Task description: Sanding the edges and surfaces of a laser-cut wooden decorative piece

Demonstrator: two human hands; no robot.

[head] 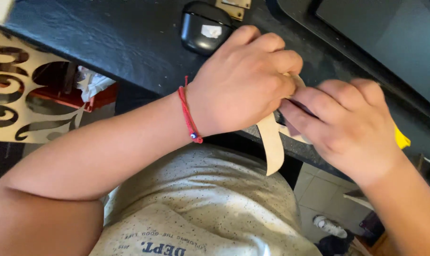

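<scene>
Fingertips of both hands pinched together on a pale wooden strip [271, 142], right at its upper end. Left hand [243, 80] curled over the top, knuckles up, fingers closed tight on the strip. Right hand [347, 121] meeting it from the other side, fingers narrow and pressed in on the same spot (contact point itself hidden under the knuckles). Red cord bracelet [189, 116] with a small bead on the left wrist.

Progress, as a judgement only: mid-handling. Strip gripped and held over the near edge of the black worktop [129, 42], not set down, not joined to anything visible. Nothing finished in view; whatever is being worked at the pinch cannot be made out.

Strip itself: thin, flat, light tan, smooth face, gently curved along its length, rounded lower end hanging free below the hands toward the speckled shirt [200, 199]. Upper end covered by fingers. Small yellow piece [401, 139] poking out behind the right hand, kind unclear.

Further out: glossy black rounded case [203, 28] on the worktop just above the left hand, apart from it. Cut-out scrollwork panel [20, 90] at far left.
</scene>
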